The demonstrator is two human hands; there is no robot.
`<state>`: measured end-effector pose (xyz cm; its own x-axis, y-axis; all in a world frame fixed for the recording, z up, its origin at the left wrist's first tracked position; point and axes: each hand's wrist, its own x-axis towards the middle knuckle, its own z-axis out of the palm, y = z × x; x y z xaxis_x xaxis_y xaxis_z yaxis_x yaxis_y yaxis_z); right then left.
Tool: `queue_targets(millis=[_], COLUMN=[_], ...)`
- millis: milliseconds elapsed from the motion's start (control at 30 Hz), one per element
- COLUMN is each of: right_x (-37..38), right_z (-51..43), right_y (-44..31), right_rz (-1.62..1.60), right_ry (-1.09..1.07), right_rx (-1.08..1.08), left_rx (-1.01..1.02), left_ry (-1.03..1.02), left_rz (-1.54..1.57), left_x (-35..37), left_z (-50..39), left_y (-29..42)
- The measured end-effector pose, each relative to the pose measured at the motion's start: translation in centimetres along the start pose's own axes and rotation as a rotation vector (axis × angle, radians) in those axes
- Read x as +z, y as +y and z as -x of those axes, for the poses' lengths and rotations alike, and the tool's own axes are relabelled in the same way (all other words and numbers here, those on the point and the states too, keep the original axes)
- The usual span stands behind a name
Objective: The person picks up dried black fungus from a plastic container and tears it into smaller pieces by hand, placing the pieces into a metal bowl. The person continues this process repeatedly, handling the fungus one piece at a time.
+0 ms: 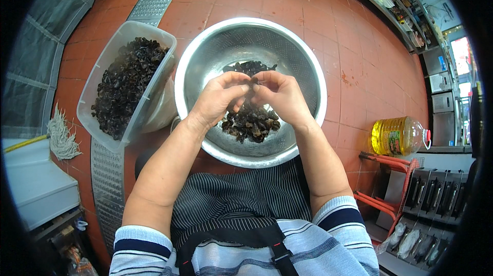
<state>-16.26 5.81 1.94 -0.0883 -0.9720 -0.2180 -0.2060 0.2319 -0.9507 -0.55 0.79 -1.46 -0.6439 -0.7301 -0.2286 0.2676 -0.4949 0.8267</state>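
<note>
A large perforated metal colander [308, 60] stands before me, with dark wood ear mushrooms [250, 123] in its bottom. Over its middle, my left hand [221, 96] and my right hand [279, 96] meet at the fingertips. Between them they pinch a small dark piece of wood ear mushroom [254, 81]. Fingers and thumbs hide part of that piece and some of the mushrooms beneath. To the left, a translucent plastic tub [109, 54] sits tilted and holds a big heap of the same dark mushrooms [129, 83].
Left of the tub lie a mop head [63, 137] and a white box-like surface [42, 187]. A metal drain grate [108, 183] crosses the tiled floor. At right are a bottle of yellow oil [396, 136], a red metal frame [402, 183] and shelving [400, 10].
</note>
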Motion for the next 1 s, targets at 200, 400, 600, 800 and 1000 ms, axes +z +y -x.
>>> queue_targets(millis=[200,400,600,800,1000], right_x=[0.8,1.8,2.2,2.1,0.6], right_z=[0.7,0.4,-0.8,-1.0,-1.4], right_y=[-0.8,0.4,0.6,0.0,0.2], right_rz=[0.351,0.363,0.086,-0.422,-0.633], right_ry=[0.091,0.215,0.175,0.087,0.155], right_rx=[-0.149,-0.260,-0.104,0.067,0.056], left_rx=[0.031,0.537,0.352,0.110,0.155], left_ry=[0.082,0.211,0.277,0.205,0.310], left_rz=[-0.319,-0.768,-0.424,0.280,0.533], left_x=[0.5,0.1,0.7,-0.1,-1.8], left_z=[0.2,-0.4,0.1,0.0,-0.1], left_y=[0.1,-1.4,-0.8,-0.3,1.1])
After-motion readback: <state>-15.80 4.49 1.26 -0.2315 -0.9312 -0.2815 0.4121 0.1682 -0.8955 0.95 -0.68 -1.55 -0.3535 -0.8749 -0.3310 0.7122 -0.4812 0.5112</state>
